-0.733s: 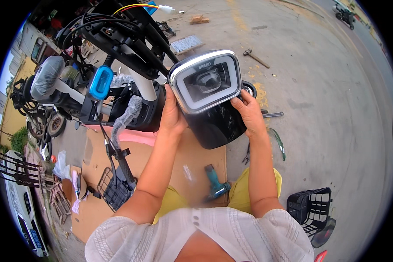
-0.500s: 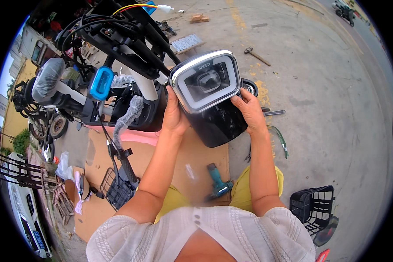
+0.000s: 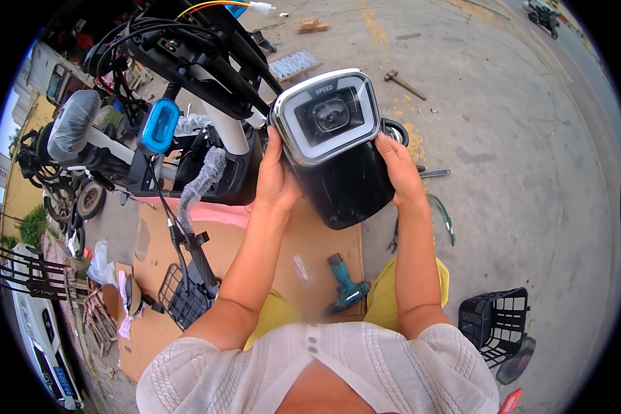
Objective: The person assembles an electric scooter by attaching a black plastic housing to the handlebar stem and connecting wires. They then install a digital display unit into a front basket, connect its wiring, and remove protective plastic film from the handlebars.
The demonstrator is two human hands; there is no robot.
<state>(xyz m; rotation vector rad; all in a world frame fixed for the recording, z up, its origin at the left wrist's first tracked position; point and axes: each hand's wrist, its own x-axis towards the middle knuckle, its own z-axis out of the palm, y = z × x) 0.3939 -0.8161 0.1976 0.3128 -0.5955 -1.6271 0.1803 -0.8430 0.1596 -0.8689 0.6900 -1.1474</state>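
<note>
Between my two hands is a headlight unit (image 3: 345, 186) with a square, chrome-rimmed lamp on top and a glossy black shell below. My left hand (image 3: 277, 172) grips its left side, thumb up along the edge. On the right side my right hand (image 3: 399, 169) holds it near the lamp's lower corner. Fingers of both hands are partly hidden behind the shell. Just beyond the headlight, to the left, stands a partly built vehicle's black front frame (image 3: 186, 62) with loose cables and a coloured wire plug (image 3: 261, 7).
A teal cordless drill (image 3: 348, 284) lies on the cardboard (image 3: 255, 241) by my knees. Black baskets sit at the left (image 3: 185, 297) and right (image 3: 493, 321). A hammer (image 3: 405, 84) lies on the concrete ahead. A wrapped seat (image 3: 78, 117) and a blue-rimmed lamp (image 3: 160, 126) are at the left.
The headlight has moved slightly up and turned a little more upright in my hands. My right thumb has shifted from the lamp's face toward its side edge.
</note>
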